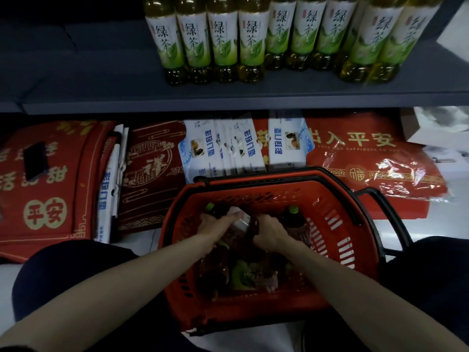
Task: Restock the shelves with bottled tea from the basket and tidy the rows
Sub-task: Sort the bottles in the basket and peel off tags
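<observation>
Both hands are down inside the red basket (332, 224), which sits on the floor between the person's knees. The right hand (270, 232) has its fingers curled round a dark bottle (251, 227) near the basket's middle. The left hand (218, 224) lies over a green-capped bottle (212, 209) with its fingers stretched across a white label; I cannot tell whether it truly grips. Just right of the right hand a second capped bottle (293, 217) stands tilted, and more bottles (228, 273) lie heaped beneath the forearms. Beyond the basket, red door mats (50, 179) and white packets (223, 146) lie under the grey shelf (228, 97). On that shelf a row of green tea bottles (223, 41) stands upright, touching side by side.
</observation>
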Action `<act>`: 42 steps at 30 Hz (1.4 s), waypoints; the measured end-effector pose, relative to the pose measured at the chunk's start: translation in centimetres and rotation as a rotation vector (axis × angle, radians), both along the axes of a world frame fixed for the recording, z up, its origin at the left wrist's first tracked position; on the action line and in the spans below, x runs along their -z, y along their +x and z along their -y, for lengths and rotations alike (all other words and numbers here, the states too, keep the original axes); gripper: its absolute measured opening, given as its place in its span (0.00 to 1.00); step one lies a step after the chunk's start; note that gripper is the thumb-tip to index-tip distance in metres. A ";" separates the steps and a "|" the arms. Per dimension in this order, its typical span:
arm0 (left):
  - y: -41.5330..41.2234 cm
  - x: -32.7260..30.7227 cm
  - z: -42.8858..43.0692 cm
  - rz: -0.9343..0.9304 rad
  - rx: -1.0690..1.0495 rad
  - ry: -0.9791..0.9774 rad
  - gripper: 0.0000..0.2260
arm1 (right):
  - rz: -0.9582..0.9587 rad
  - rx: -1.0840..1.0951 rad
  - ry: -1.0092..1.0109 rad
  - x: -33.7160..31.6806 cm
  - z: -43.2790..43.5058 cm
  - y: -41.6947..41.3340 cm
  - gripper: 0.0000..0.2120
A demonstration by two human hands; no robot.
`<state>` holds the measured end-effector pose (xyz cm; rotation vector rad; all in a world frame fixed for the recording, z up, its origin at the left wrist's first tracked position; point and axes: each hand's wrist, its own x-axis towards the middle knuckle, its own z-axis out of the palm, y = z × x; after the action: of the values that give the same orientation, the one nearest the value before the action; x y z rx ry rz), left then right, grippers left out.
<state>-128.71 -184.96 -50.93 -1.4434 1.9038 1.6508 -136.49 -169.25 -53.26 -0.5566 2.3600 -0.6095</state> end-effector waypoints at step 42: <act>-6.3 -40.7 1.2 -1.075 0.511 -0.234 0.14 | -0.080 0.125 -1.169 -40.6 -1.8 -6.0 0.24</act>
<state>-135.00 -186.18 -10.19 0.0794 2.7003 2.1347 -142.54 -167.48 -12.62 -0.9032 1.8981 -2.0619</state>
